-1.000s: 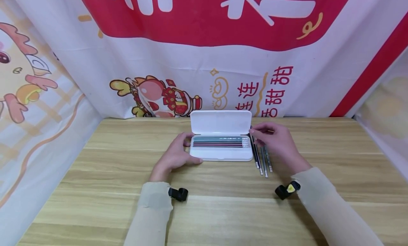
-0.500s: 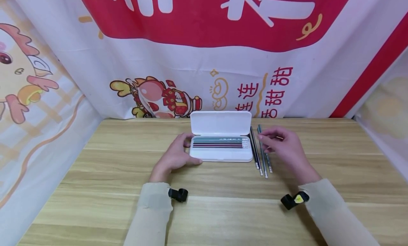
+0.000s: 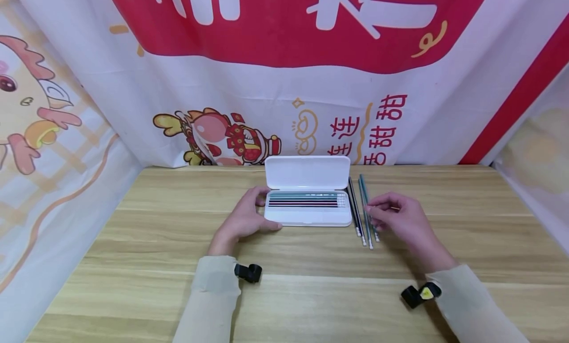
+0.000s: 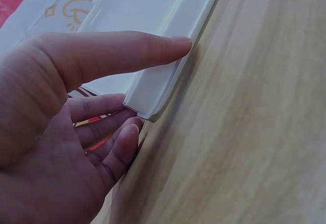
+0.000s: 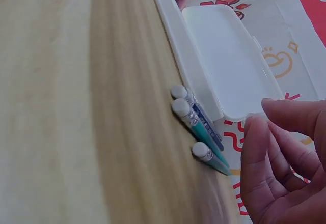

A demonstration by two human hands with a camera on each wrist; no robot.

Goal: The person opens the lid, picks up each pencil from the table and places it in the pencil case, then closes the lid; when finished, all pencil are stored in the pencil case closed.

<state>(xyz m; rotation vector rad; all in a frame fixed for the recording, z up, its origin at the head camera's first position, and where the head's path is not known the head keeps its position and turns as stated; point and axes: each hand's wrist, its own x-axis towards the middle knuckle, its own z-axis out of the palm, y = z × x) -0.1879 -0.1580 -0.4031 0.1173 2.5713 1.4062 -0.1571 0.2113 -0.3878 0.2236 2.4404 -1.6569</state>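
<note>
A white pencil case (image 3: 306,217) stands with its lid (image 3: 307,172) up, and several teal and dark pencils (image 3: 304,200) lie inside. My left hand (image 3: 244,215) holds its left end, thumb along the front edge and fingers at the side and back; the left wrist view shows the thumb on the rim. Right of the case, several loose pencils (image 3: 354,205) lie on the table, eraser ends toward me. My right hand (image 3: 402,217) hovers by the teal pencil (image 3: 365,200), partly hiding another. In the right wrist view, its thumb and forefinger are slightly apart with nothing between them.
The wooden table (image 3: 311,303) meets a printed cloth backdrop (image 3: 231,81) just behind the raised lid. More printed cloth (image 3: 58,185) hangs at the left side. A black camera (image 3: 420,294) sits on my right wrist.
My right hand has drawn back from the case's right edge, toward me and slightly right, uncovering the far ends of the loose pencils. My left hand stays on the case.
</note>
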